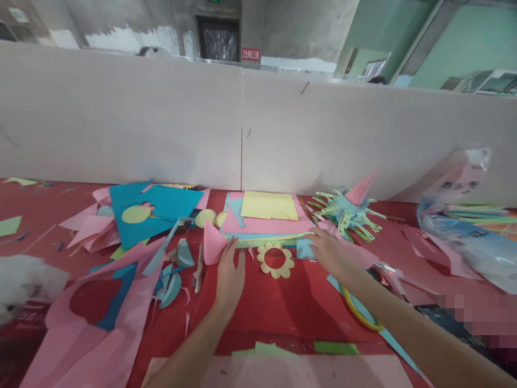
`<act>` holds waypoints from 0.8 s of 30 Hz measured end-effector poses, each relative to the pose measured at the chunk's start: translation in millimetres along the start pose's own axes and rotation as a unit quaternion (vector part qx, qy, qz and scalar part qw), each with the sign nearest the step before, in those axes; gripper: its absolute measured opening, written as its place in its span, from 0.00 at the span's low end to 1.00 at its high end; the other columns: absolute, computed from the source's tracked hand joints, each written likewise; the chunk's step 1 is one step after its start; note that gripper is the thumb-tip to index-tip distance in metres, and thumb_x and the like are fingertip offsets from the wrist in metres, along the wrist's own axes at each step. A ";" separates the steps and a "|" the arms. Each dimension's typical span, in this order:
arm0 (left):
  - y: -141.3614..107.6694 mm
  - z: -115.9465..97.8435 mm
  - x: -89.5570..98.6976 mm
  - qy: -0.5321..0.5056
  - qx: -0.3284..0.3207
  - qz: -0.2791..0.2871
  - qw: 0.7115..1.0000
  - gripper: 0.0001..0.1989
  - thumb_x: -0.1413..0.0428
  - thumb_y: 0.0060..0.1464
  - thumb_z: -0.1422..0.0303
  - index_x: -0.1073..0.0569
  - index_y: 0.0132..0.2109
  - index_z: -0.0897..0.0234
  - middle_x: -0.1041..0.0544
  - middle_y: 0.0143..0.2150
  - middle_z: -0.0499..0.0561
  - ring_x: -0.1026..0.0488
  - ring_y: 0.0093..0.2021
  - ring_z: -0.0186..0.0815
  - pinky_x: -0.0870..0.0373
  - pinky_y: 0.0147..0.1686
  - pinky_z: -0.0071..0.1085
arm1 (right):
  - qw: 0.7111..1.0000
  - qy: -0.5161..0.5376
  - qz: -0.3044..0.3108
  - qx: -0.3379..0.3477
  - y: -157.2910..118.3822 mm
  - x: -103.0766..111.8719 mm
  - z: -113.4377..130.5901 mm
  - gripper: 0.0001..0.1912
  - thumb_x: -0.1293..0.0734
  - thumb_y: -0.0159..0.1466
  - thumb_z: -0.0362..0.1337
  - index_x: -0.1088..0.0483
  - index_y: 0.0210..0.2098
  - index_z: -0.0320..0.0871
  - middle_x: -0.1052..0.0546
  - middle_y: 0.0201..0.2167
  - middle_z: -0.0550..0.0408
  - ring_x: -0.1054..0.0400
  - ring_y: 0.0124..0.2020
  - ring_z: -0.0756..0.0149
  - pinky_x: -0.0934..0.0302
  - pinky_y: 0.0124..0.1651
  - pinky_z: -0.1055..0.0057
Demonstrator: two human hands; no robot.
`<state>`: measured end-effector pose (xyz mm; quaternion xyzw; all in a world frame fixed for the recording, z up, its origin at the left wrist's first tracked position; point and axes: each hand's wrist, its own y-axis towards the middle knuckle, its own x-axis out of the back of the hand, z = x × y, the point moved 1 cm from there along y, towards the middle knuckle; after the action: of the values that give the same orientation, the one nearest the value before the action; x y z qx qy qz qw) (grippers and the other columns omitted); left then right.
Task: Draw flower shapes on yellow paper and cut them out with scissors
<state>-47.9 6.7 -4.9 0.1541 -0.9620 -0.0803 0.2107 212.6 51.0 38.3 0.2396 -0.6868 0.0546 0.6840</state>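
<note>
Arranging cut paper pieces on the red bench [28, 210] is judged to be the step in hand. At left, a pink sheet [86, 350] is pierced by a large hole, and behind it a blue sheet [173, 202] is topped by a yellow disc [136, 214]. Farther right, a pink cone [213, 243] is set just beside the left hand [231, 269], whose fingers are loosely extended and are closed on nothing visible; whether the cone is touched cannot be told. At centre, a yellow-green strip [266, 242] is laid along the near edge of a paper stack [270, 205]; in front of it a yellow flower [287, 265], open in the middle, is placed between the hands. The strip's right end appears to be met by the fingertips of the right hand [328, 250]; whether it is pinched or merely pressed cannot be told. At right, a pink-tipped fringed model [348, 211] is stood at the rear, with a plastic bag [470, 237] farther right. For the next move, a light hold at both ends of the strip seems to be called for, with the flower left undisturbed.
</note>
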 end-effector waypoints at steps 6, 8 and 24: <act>7.7 7.4 8.1 0.056 0.000 -0.050 0.997 0.19 0.55 0.55 0.69 0.36 0.54 0.64 0.35 0.55 0.56 0.42 0.57 0.40 0.46 0.57 0.42 | 0.999 -0.007 0.016 0.048 26.4 -12.1 29.7 0.21 0.43 0.54 0.20 0.29 0.41 0.43 0.34 0.50 0.48 0.41 0.51 0.60 0.46 0.49 0.65; 9.5 8.0 9.5 0.068 -0.008 -0.070 0.995 0.19 0.54 0.54 0.69 0.35 0.53 0.63 0.35 0.55 0.56 0.41 0.57 0.41 0.46 0.57 0.43 | 0.998 -0.021 0.008 0.051 28.8 -12.4 33.1 0.20 0.42 0.54 0.20 0.29 0.40 0.42 0.34 0.50 0.47 0.42 0.51 0.59 0.47 0.49 0.64; 5.5 2.3 5.6 0.035 -0.030 -0.026 0.999 0.18 0.55 0.55 0.69 0.37 0.53 0.60 0.34 0.54 0.54 0.40 0.55 0.39 0.44 0.55 0.42 | 0.995 -0.023 -0.063 0.075 18.6 -25.0 36.0 0.14 0.42 0.58 0.29 0.27 0.39 0.43 0.36 0.54 0.48 0.44 0.55 0.56 0.47 0.51 0.57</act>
<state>-55.1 10.2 -3.6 0.1751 -0.9469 -0.1086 0.2470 170.9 59.1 16.8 0.3341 -0.6796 0.0575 0.6505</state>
